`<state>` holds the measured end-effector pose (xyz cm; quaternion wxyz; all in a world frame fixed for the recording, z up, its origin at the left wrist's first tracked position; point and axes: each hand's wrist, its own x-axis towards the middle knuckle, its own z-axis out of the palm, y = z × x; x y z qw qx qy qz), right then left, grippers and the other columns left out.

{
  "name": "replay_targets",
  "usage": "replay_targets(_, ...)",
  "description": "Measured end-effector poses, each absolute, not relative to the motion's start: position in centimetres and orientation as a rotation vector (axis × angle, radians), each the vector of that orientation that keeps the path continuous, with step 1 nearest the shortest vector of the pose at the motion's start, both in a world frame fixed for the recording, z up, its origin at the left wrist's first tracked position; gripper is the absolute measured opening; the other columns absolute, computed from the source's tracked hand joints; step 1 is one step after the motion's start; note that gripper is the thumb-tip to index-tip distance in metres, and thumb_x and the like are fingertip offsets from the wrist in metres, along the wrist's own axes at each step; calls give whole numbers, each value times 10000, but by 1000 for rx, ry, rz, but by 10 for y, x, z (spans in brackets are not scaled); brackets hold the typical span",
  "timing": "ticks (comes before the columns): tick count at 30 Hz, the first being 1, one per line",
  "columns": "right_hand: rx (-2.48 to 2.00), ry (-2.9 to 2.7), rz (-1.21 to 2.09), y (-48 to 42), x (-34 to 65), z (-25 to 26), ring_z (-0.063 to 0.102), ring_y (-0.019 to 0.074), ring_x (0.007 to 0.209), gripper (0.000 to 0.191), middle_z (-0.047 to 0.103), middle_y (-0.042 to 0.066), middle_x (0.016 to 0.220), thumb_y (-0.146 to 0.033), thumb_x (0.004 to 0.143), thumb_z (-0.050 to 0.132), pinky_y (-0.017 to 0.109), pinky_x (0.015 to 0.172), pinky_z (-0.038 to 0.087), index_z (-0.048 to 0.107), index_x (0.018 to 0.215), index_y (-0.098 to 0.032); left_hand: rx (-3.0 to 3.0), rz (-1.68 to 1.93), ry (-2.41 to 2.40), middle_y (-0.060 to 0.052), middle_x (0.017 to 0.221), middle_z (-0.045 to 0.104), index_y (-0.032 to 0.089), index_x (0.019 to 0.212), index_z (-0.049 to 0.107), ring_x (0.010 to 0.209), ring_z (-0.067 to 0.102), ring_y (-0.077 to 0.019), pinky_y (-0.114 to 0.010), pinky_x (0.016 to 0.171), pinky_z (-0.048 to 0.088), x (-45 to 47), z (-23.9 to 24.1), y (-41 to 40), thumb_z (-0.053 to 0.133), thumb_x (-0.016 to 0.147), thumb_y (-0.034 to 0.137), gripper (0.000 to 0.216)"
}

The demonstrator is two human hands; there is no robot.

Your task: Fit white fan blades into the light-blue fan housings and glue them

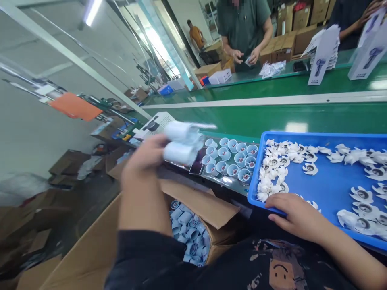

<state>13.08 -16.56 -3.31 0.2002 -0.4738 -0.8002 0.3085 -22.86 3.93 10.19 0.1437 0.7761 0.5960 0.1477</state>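
Note:
My left hand is raised over the cardboard box and closed on a few white plastic cylinders, blurred by motion. My right hand rests on the near edge of the blue tray, fingers loosely curled, holding nothing that I can see. White fan impellers lie scattered in the tray. Left of the tray, several light-blue cups stand upright in rows on the bench. The box below holds many more light-blue cylinders.
A green conveyor belt runs behind the tray. Across it a person in a green shirt handles small parts, with white printed cartons and brown boxes nearby. Flattened cardboard litters the floor at left.

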Motion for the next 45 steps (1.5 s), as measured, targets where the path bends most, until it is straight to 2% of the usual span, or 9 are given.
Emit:
replay_targets(3,-1353,-2163,898,-168,130,-32,612,237,1015,187,654,59,1100,-191,897,571,391,918,467,652,1064,-214,2451,290,1622,-42,1114,718,146,1253,630,1007,651,-199,-269,871,514,-122,85,95,487,818,265,473)
replay_targets(8,-1410,-2091,875,-169,129,-27,629,208,986,204,680,21,1048,-157,844,651,328,893,480,677,1038,-215,2657,79,1606,-122,1251,654,130,1229,646,1192,582,-275,-340,991,462,-19,40,137,500,865,152,393)
replay_targets(13,-1423,-2051,907,-169,130,-26,631,212,973,206,683,21,1035,-156,838,662,322,875,481,683,1033,-219,2762,-398,1396,-78,1201,680,216,1160,667,1091,636,-235,-377,929,504,5,2,137,609,857,197,309)
replay_targets(18,-1373,-2093,959,-166,129,-29,624,230,969,201,676,36,1031,-159,840,652,357,883,470,674,1031,-216,2770,-623,1197,-1,1328,621,355,1376,498,1158,608,-224,-282,942,468,-11,1,126,610,822,204,585)
replay_targets(22,-1358,-2142,985,-164,129,-30,608,246,988,192,661,56,1056,-156,863,619,393,899,462,657,1042,-212,2726,-594,1124,-46,1455,506,297,1530,223,1204,577,-220,-276,970,443,-28,5,118,507,869,189,728)
replay_targets(26,-1352,-2183,1004,-162,130,-29,597,243,1007,187,647,63,1083,-171,885,593,407,908,466,639,1063,-206,2705,-504,1114,-50,1512,431,259,1520,255,1293,499,-214,-275,1032,390,-38,5,113,458,870,138,692)
replay_targets(37,-1354,-2239,1012,-160,131,-29,587,249,1046,212,628,83,1146,-207,922,494,407,916,471,621,1092,-215,2641,-54,1209,-58,1291,631,198,1309,562,1179,574,-216,-334,1013,439,-90,34,93,492,925,279,398)
replay_targets(41,-1376,-2222,1045,-157,130,-27,588,244,1034,202,632,74,1130,-222,921,493,405,909,469,619,1079,-219,2735,27,1147,-75,1406,549,167,1332,531,1309,482,-219,-355,1113,366,-55,27,102,446,961,283,398)
replay_targets(45,-1394,-2153,1100,-157,131,-25,588,237,1044,219,633,63,1137,-244,917,483,404,915,466,618,1090,-225,2774,-89,1110,-94,1567,326,167,1450,395,1419,345,-233,-376,1147,325,9,13,119,437,962,220,493)
